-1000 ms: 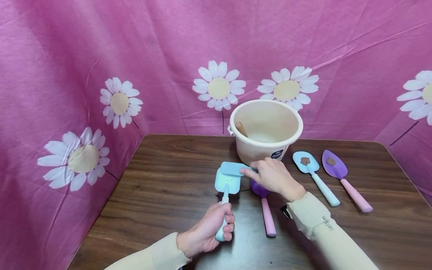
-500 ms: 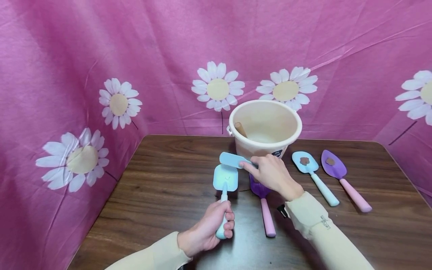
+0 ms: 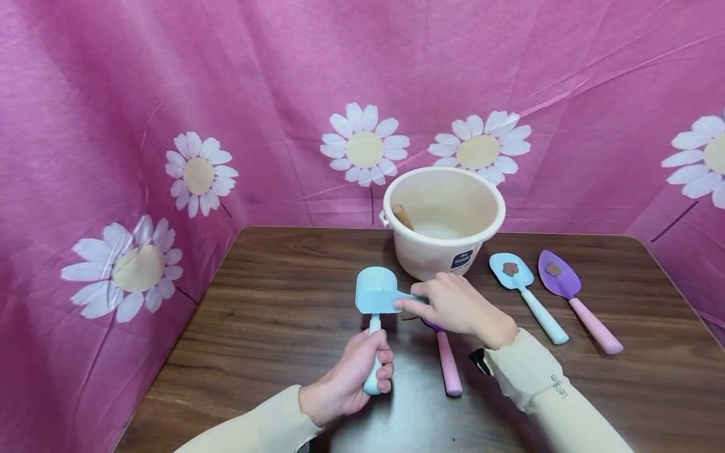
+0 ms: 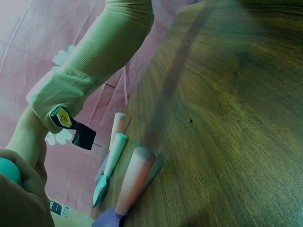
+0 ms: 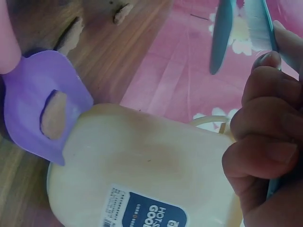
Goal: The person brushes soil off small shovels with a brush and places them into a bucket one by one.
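In the head view my left hand grips the pale handle of a light-blue, square-bladed toy shovel, raised over the table. My right hand holds a blue flat brush by its handle. The brush overlaps the lower half of the shovel blade; its pale bristles show in the right wrist view, facing the shovel's edge. Below my right hand lies a purple shovel with a pink handle, a flat brown piece on its blade.
Behind the hands stands a cream bucket with a wooden stick inside. To its right lie a light-blue shovel and another purple shovel, each bearing a brown piece. A pink flowered cloth hangs behind the table.
The brush has moved from the far edge of the raised shovel blade down towards its handle, with my right hand. My left hand keeps its grip and has barely moved.
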Demonstrator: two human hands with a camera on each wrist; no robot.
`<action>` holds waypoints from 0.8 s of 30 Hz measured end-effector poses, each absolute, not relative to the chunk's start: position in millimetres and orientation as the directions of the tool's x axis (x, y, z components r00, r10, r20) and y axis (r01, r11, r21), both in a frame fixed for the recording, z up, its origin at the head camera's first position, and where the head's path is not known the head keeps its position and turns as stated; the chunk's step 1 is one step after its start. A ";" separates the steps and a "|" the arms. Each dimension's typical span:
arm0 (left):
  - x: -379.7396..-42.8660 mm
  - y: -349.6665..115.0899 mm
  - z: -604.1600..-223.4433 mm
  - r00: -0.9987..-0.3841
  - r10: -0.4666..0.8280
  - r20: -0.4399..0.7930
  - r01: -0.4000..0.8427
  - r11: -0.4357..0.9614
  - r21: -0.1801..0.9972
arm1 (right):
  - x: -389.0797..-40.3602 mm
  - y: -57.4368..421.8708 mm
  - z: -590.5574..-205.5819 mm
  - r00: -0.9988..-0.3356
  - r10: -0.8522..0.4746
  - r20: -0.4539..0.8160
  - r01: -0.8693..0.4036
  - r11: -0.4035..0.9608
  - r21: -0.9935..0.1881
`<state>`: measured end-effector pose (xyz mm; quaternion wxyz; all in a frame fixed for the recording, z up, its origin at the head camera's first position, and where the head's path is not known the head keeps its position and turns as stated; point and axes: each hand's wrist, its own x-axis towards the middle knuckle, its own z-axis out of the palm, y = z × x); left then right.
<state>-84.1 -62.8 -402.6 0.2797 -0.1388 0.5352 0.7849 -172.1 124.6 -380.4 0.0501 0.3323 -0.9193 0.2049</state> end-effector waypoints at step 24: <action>-78.3 -59.2 -405.8 -0.766 0.377 -0.521 -0.621 -0.222 0.752 | -193.3 135.0 -395.4 -0.879 -0.411 0.241 -0.473 0.809 -0.348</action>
